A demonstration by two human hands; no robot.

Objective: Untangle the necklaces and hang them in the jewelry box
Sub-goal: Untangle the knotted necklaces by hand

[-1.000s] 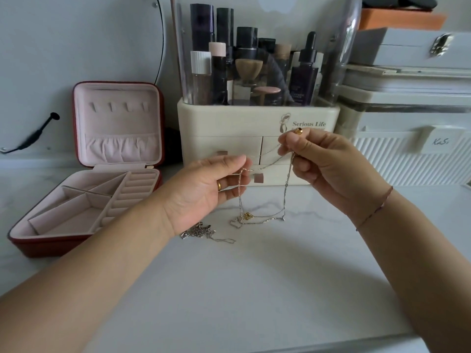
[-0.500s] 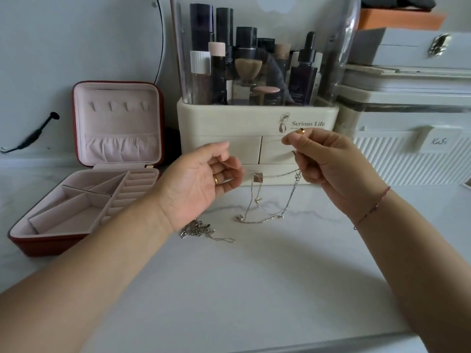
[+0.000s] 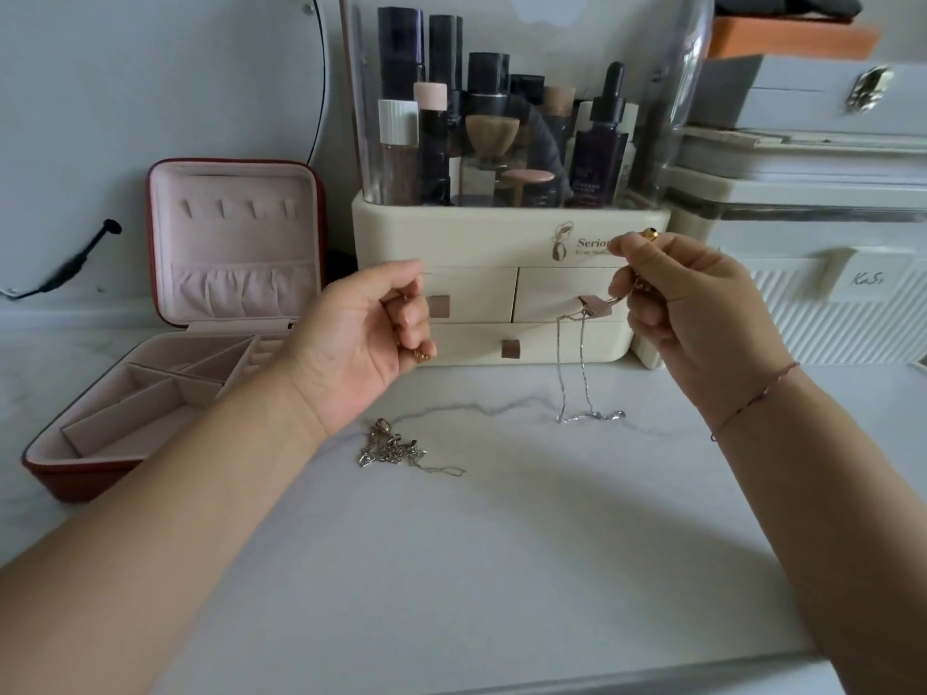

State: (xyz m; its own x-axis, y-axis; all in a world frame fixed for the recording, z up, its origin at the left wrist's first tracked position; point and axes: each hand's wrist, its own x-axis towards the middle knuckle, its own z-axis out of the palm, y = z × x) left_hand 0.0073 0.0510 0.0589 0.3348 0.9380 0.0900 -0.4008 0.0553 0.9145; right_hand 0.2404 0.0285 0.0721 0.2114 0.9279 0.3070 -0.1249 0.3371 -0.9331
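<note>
From the head camera, the right hand [image 3: 702, 323] pinches one end of a thin silver necklace [image 3: 584, 373] up in front of the cream drawer organiser [image 3: 481, 243]; the chain hangs in a loop whose lowest part rests on the white desk [image 3: 501, 569]. The left hand [image 3: 366, 343] is curled loosely closed near the desk's back edge; whether it grips anything I cannot tell. Half a second ago both hands were closer together with the chain strung between them; now they have drawn apart and the left one has let go of it. A second tangled heap of chain [image 3: 391, 448] lies on the desk below the left wrist, unmoved. The red jewelry box [image 3: 165, 343] stands open at the left rear corner.
</note>
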